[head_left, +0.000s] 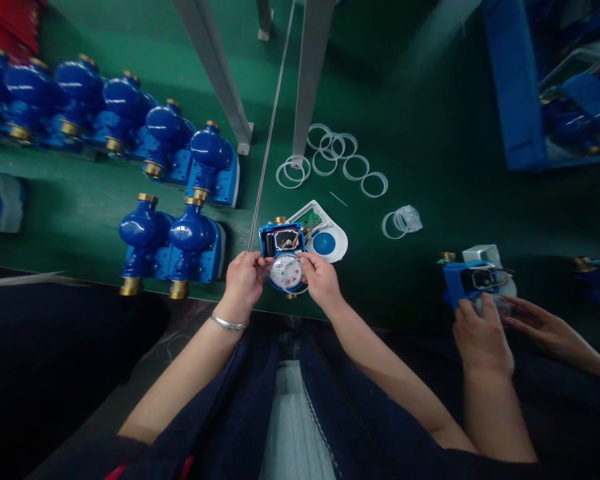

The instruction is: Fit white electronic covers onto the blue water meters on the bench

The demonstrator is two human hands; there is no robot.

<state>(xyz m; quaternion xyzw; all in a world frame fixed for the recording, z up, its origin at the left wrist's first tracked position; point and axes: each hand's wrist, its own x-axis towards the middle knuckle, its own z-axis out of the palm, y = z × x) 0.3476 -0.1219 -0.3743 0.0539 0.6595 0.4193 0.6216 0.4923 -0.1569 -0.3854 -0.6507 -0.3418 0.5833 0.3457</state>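
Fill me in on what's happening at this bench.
The person's left hand and right hand hold a round dial from either side, at an opened blue meter. A white cover lies beside it. Clear rings are scattered beyond, and blue units stand to the left. At right, a co-worker's hands handle a similar meter.

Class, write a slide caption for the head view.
Left hand and right hand at the round dial of an opened blue meter, rings beyond.

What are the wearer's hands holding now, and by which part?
The left hand and right hand hold the open blue meter at opposite sides of its round dial; whether they pinch dial or housing cannot be told.
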